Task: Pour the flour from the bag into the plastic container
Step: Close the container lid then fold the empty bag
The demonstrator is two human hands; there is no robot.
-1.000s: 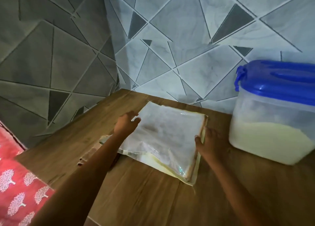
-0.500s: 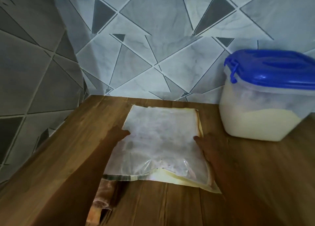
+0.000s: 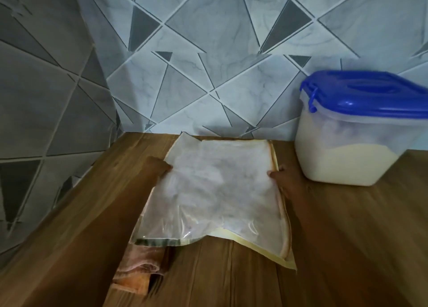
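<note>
A flat, nearly empty clear flour bag [image 3: 217, 186] with yellowish edges lies on the wooden table [image 3: 347, 248], its far edge close to the tiled wall. My left hand [image 3: 158, 167] grips the bag's left edge, fingers tucked under it. My right hand [image 3: 281, 175] pinches the bag's right edge. To the right stands the translucent plastic container [image 3: 342, 158], roughly half full of pale flour, with its blue lid [image 3: 370, 95] on top.
A folded brownish cloth [image 3: 141, 267] pokes out from under the bag's near left corner. Grey tiled walls [image 3: 208, 75] meet in a corner behind and to the left of the table. Bare wood lies in front of the container.
The bag has turned from a skewed position to square with the wall and slid a little farther back. Both hands have stayed on its side edges.
</note>
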